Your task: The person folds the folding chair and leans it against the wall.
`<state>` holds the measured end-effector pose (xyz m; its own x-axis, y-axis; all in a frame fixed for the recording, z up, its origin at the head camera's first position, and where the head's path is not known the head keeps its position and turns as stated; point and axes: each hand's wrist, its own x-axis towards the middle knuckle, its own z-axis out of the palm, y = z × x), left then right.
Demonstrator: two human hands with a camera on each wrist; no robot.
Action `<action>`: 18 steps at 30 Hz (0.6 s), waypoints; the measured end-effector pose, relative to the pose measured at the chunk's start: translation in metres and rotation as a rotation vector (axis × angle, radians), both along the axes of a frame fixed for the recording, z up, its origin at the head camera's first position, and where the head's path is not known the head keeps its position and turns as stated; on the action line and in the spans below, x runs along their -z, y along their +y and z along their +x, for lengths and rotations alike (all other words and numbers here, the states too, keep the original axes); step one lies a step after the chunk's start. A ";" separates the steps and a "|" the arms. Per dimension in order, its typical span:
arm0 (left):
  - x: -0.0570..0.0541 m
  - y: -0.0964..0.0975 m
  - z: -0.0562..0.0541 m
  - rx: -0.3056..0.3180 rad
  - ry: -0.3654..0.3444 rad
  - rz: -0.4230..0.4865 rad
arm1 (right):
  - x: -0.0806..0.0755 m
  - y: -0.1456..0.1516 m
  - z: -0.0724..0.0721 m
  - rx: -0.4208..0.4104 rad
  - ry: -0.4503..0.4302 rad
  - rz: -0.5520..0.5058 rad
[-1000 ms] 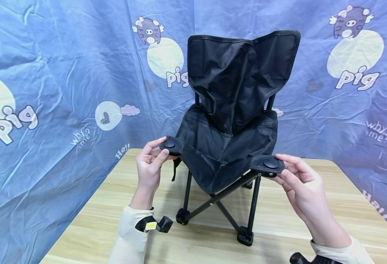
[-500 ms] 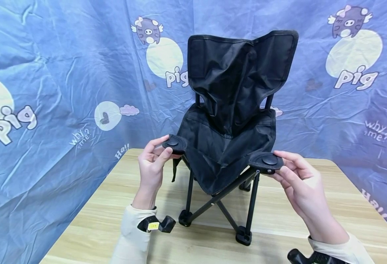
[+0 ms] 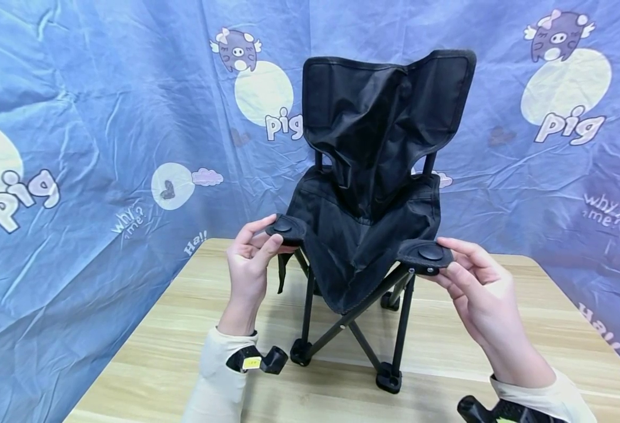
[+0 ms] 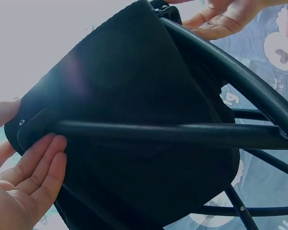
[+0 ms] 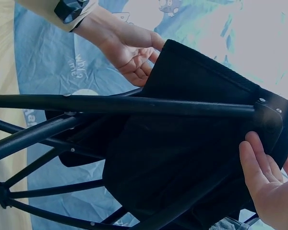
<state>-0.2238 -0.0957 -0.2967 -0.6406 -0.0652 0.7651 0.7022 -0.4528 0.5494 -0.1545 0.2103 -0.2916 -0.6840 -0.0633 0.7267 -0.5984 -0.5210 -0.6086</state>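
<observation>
A black folding chair (image 3: 362, 235) with a fabric seat and backrest stands upright on the table, facing me. My left hand (image 3: 251, 249) pinches the seat's front left corner between thumb and fingers. At the front right corner, my right hand (image 3: 481, 294) grips the other fabric tab the same way. Both wrist views look from below: the left hand's fingers (image 4: 43, 167) lie under the corner by a tube end, and the right hand's fingers (image 5: 259, 160) do likewise. Crossed tubular legs (image 3: 343, 326) spread beneath the seat.
The chair stands on a light wood-grain table (image 3: 167, 352). A blue cloth backdrop (image 3: 103, 117) with pig prints hangs behind and at the sides. A black strap (image 3: 282, 276) dangles below the left corner. Each wrist carries a black camera mount.
The two front corners have drawn closer together, mainly the left one moving right and slightly up with my left hand. The front feet stand a little nearer each other, and the seat sags deeper.
</observation>
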 end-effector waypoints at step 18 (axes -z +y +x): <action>-0.010 0.012 0.006 -0.009 -0.018 -0.006 | -0.007 -0.001 -0.007 -0.131 0.018 -0.044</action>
